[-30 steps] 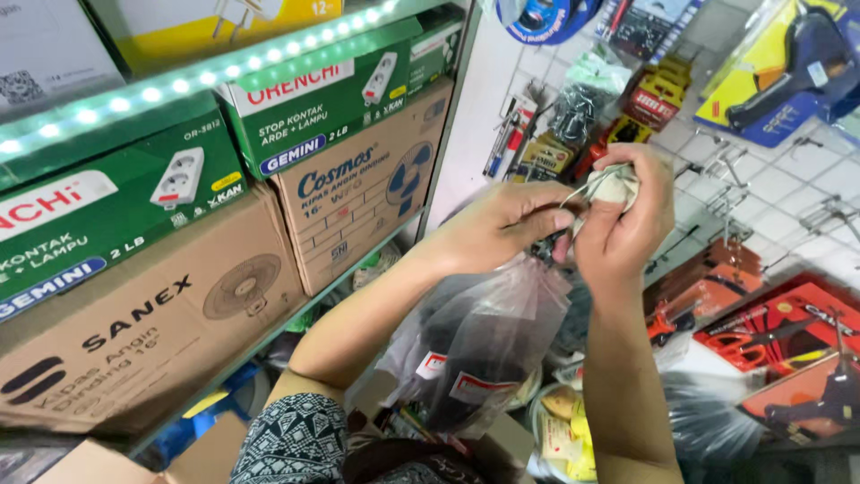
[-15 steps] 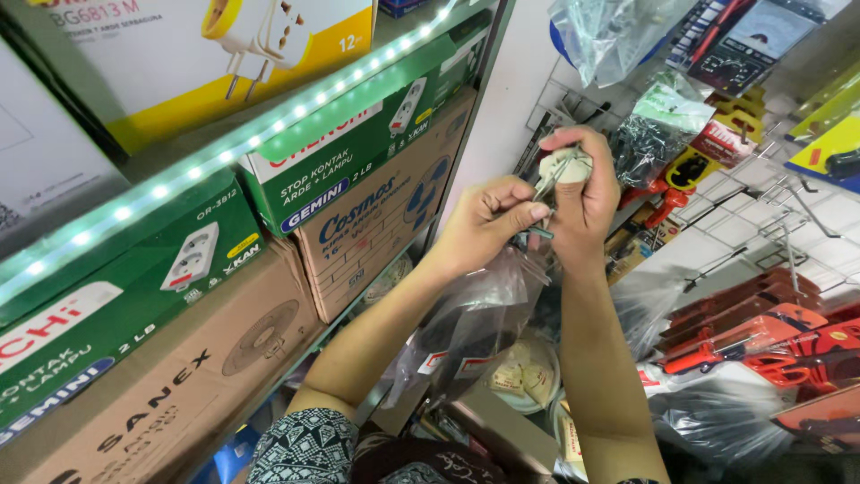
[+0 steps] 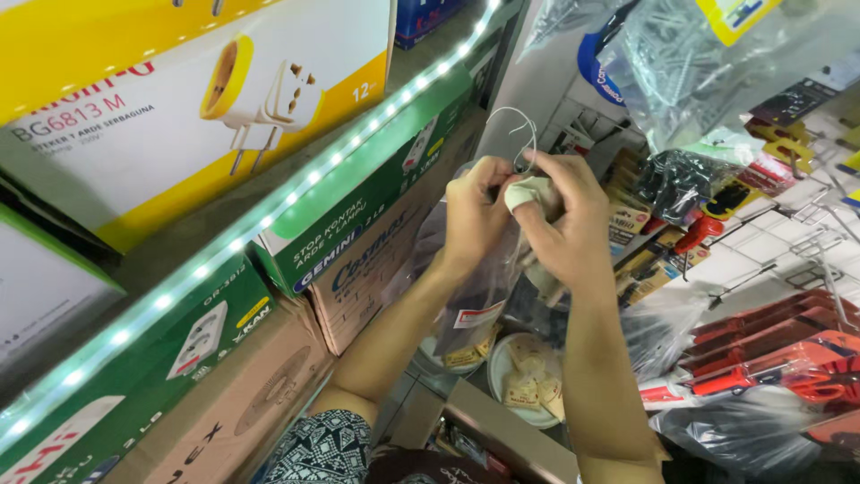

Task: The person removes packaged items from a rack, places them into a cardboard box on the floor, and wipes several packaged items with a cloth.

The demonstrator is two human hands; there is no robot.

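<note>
As both hands rose from half a second earlier, the left hand (image 3: 473, 208) and right hand (image 3: 564, 224) pinched the clear plastic bag (image 3: 466, 296) neck, its white string (image 3: 520, 134) now looping free above.

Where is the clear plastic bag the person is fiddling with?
In the head view, the clear plastic bag hangs mid-frame below both hands, its neck gathered between the left hand and right hand, just right of the green boxes on the shelf.

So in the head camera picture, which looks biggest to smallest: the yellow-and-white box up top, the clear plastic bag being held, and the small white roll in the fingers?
1. Yellow-and-white box, though it sits nearest the camera, so this is unsure.
2. Clear plastic bag.
3. Small white roll.
</note>
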